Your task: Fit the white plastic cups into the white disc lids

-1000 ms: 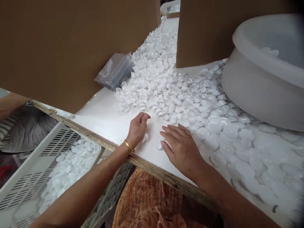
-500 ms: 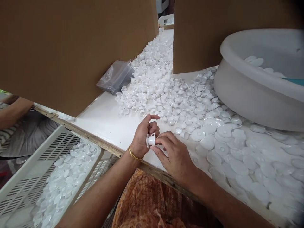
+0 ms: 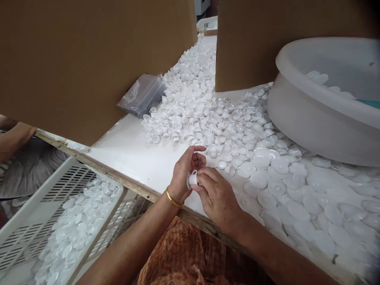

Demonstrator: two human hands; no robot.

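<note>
A tiny white cup lies on its side between my hands, its small handle upward. Its base is against a tiny white saucer, which rests at the palm of my left hand. That hand's fingers are curled, with the index finger stretched out above. My right hand pinches the cup by its rim between thumb and fingers. Just beyond my hands, a heap of similar small cups covers the white tabletop. Flat saucers are spread to the right.
A large whitish tub stands at the right, with saucers inside. Brown cardboard panels rise at the back. A plastic bag lies by the left panel. A slatted crate of small white pieces sits below left. Another person's arm shows there.
Both hands have shifted slightly right and down with the cup and saucer. My right fingers now cover more of the cup.
</note>
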